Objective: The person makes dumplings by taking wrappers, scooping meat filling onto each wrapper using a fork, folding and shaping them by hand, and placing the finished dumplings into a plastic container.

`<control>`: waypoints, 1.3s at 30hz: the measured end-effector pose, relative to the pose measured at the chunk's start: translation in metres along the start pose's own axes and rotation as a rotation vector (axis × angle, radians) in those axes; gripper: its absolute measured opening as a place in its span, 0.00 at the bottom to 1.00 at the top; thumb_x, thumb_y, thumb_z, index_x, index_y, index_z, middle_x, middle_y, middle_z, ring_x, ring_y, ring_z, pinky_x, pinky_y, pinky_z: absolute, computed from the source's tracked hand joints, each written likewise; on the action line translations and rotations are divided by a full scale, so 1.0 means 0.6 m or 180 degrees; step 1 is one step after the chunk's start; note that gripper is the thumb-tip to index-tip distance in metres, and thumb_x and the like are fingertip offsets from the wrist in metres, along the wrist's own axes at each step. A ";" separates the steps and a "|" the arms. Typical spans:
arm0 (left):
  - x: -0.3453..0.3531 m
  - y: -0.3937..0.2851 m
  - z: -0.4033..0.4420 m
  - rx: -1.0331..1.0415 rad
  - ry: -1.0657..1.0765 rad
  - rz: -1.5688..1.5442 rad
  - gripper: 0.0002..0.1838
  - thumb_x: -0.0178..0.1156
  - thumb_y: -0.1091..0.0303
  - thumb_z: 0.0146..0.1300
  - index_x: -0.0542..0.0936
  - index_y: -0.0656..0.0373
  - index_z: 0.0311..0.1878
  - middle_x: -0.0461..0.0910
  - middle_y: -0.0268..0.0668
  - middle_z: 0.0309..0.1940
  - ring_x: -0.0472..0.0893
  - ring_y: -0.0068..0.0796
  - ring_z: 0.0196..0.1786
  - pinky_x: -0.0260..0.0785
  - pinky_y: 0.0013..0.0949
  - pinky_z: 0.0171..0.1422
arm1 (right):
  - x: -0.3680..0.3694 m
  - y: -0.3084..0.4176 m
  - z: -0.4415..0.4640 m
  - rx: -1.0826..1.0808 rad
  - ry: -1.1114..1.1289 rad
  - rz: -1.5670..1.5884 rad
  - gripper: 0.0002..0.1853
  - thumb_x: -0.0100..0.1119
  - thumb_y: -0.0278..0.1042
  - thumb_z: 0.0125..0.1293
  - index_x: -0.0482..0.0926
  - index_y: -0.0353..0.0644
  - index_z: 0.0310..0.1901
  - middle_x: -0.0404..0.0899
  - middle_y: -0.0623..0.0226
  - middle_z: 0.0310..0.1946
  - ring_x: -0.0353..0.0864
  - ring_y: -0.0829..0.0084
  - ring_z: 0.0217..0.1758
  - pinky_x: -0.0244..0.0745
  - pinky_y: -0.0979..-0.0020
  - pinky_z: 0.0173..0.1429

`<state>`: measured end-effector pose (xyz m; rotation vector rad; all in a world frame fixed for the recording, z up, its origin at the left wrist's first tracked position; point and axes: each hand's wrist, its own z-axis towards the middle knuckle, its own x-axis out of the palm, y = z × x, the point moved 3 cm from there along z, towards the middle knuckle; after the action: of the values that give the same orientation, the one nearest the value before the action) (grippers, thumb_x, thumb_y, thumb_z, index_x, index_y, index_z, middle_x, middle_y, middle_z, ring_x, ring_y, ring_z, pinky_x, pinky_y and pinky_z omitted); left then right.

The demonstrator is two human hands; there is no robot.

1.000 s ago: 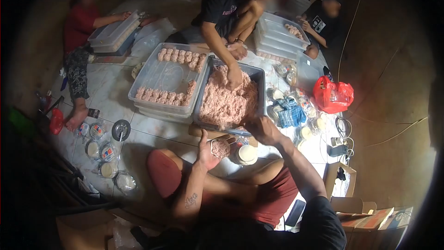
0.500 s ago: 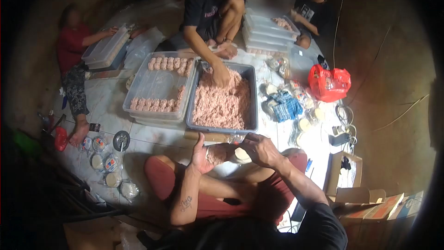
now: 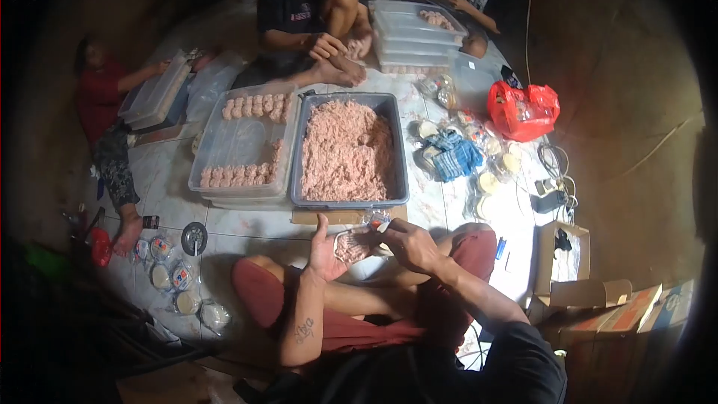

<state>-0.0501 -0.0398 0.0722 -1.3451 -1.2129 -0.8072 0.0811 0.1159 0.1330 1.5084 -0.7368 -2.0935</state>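
Note:
My left hand (image 3: pixel 330 254) is palm up, its fingers cupped under a flat wrapper with pinkish minced filling (image 3: pixel 351 247) on it. Close on its right is my right hand (image 3: pixel 411 245), fingers closed together near the wrapper's edge; what they hold is too small to make out. A pale stack of round wrappers (image 3: pixel 384 249) is partly hidden beneath my right hand. In front of my hands stands a grey tub (image 3: pixel 404 172) full of the same pink mince (image 3: pixel 345 151).
A clear tray (image 3: pixel 241 138) with rows of filled pieces stands left of the tub. Three people sit around. At right are a blue cloth (image 3: pixel 451 155), a red bag (image 3: pixel 523 111), cables and an open box (image 3: pixel 562 254). Wrapped packs (image 3: pixel 181 275) lie at left.
My right hand has come in from the tub's near edge to beside my left hand. The co-worker across has withdrawn a hand from the mince. The view has shifted.

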 end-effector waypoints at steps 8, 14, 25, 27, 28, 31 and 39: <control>0.021 -0.021 -0.015 0.0587 -0.1010 0.1060 0.47 0.36 0.24 0.71 0.74 0.61 0.68 0.83 0.44 0.55 0.86 0.39 0.47 0.79 0.40 0.54 | 0.035 -0.013 -0.010 0.1498 -0.0648 0.2078 0.13 0.63 0.31 0.71 0.80 0.30 0.50 0.83 0.64 0.37 0.81 0.74 0.38 0.77 0.68 0.42; 0.115 -0.040 -0.038 0.0336 -0.0506 0.1685 0.41 0.31 0.34 0.78 0.60 0.59 0.78 0.77 0.45 0.63 0.81 0.39 0.61 0.77 0.42 0.63 | 0.049 0.060 0.009 0.1546 0.0110 0.3745 0.15 0.68 0.34 0.70 0.82 0.34 0.52 0.83 0.70 0.37 0.80 0.81 0.39 0.76 0.74 0.44; 0.134 -0.034 -0.032 0.3111 -0.0609 0.6385 0.10 0.66 0.78 0.64 0.82 0.63 0.49 0.86 0.39 0.44 0.84 0.31 0.47 0.78 0.34 0.47 | 0.001 0.021 -0.002 0.1330 -0.0829 0.2861 0.15 0.57 0.38 0.78 0.83 0.33 0.51 0.74 0.77 0.31 0.71 0.82 0.38 0.68 0.77 0.44; 0.128 -0.036 -0.016 0.2220 -0.0929 0.4248 0.10 0.69 0.76 0.62 0.82 0.64 0.46 0.88 0.38 0.38 0.86 0.29 0.39 0.79 0.36 0.44 | 0.020 0.023 -0.028 0.1691 -0.0495 0.3393 0.13 0.55 0.35 0.79 0.84 0.35 0.51 0.71 0.81 0.30 0.64 0.85 0.34 0.63 0.80 0.42; 0.136 -0.034 -0.016 0.2247 -0.0953 0.4259 0.10 0.69 0.76 0.62 0.82 0.64 0.46 0.88 0.38 0.38 0.86 0.29 0.39 0.79 0.36 0.44 | 0.035 0.025 -0.041 0.1791 -0.0329 0.3528 0.12 0.55 0.33 0.78 0.84 0.36 0.53 0.69 0.83 0.30 0.63 0.86 0.34 0.60 0.81 0.41; 0.141 -0.023 -0.010 0.2174 -0.1002 0.3187 0.13 0.70 0.75 0.59 0.80 0.64 0.46 0.85 0.35 0.36 0.84 0.26 0.38 0.78 0.32 0.45 | 0.067 0.019 -0.055 0.1699 -0.0301 0.3869 0.12 0.56 0.34 0.79 0.84 0.36 0.53 0.67 0.84 0.30 0.61 0.87 0.35 0.59 0.82 0.41; 0.135 -0.024 -0.010 0.2348 -0.1761 0.5301 0.25 0.84 0.64 0.47 0.80 0.62 0.43 0.82 0.34 0.34 0.80 0.26 0.37 0.75 0.33 0.44 | -0.030 0.042 -0.019 0.0528 -0.0456 0.0320 0.08 0.53 0.20 0.64 0.80 0.34 0.43 0.76 0.44 0.37 0.78 0.42 0.41 0.72 0.55 0.44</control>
<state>-0.0434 -0.0306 0.1538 -1.3850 -0.2982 1.1238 0.0988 0.1062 0.1592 1.3831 -1.0403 -2.1250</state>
